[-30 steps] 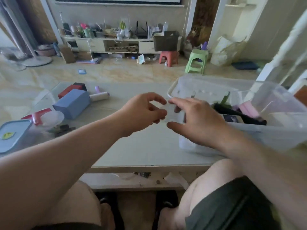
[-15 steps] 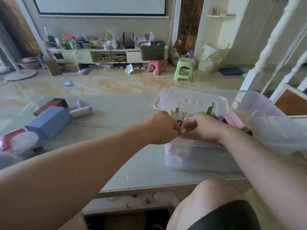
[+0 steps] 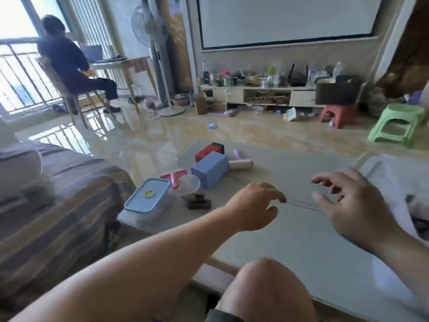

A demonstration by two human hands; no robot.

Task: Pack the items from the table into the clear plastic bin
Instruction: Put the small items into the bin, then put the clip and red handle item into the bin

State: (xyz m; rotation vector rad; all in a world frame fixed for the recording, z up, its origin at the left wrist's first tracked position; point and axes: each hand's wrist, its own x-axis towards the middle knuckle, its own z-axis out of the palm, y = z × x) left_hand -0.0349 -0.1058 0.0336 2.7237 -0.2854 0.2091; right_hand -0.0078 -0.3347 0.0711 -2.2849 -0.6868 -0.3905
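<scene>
Bottom of frame: one bare knee [image 3: 267,291], two forearms reaching in from lower left and lower right. Left hand [image 3: 254,206] at centre, fingers loosely curled downward, index tip close to thumb; can't tell if it's actually pinching anything. Right hand [image 3: 350,205] right of centre, fingers spread and relaxed, holding nothing. Both sit over the table [image 3: 290,240], a pale glossy top, with thin hairline marks between the hands, possibly a thread or a crack, too fine to tell. Clear plastic bin [image 3: 392,175] is at the right edge of frame, blurred, only partly in view; contents not readable. Items on the table, all left of centre: one lidded food container [image 3: 147,197] with a blue lid and yellow sticker at the table's near left corner; one dark hair claw clip [image 3: 198,203] just right of it; one clear round piece with a red handle [image 3: 183,181] behind the container; one blue box [image 3: 210,169]; one red-and-black box [image 3: 210,151] behind the blue one; one lint roller [image 3: 240,161] with a lilac handle just beside the blue box. Left edge: striped sofa [image 3: 58,205]. Floor is shiny beige tile. Two plastic stools at mid right: one red [image 3: 337,115], one green [image 3: 399,125]. Low TV cabinet [image 3: 257,95] cluttered with bottles, under a white projector screen [image 3: 287,18]. One standing fan [image 3: 157,66] at upper centre. Upper left: one person [image 3: 69,63] seated at a desk by the window.
</scene>
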